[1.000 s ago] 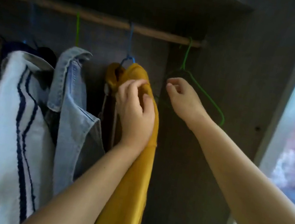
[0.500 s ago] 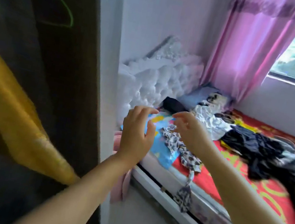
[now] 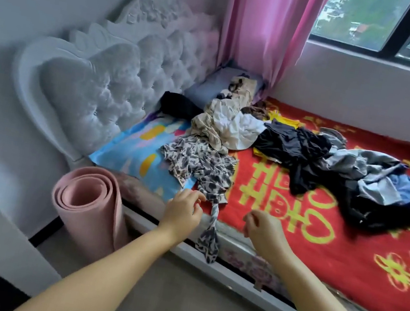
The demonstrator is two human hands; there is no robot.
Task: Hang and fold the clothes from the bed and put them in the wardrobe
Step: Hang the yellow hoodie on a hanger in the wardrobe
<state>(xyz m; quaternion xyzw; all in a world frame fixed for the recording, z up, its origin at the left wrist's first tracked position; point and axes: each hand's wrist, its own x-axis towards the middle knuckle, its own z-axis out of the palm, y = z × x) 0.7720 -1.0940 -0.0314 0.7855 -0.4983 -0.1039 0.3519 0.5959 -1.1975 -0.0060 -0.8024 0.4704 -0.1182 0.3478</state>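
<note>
Neither grip holds anything: the left hand [image 3: 182, 213] and right hand [image 3: 265, 227] hover with loosely curled fingers over the bed's [image 3: 283, 216] near edge. The left fingertips are just beside a leopard-print garment [image 3: 197, 163] trailing over that edge. A clothes heap [image 3: 307, 157] covers mid-bed. One rolled pink mat [image 3: 89, 211] stands at the headboard [image 3: 107, 83] corner.
</note>
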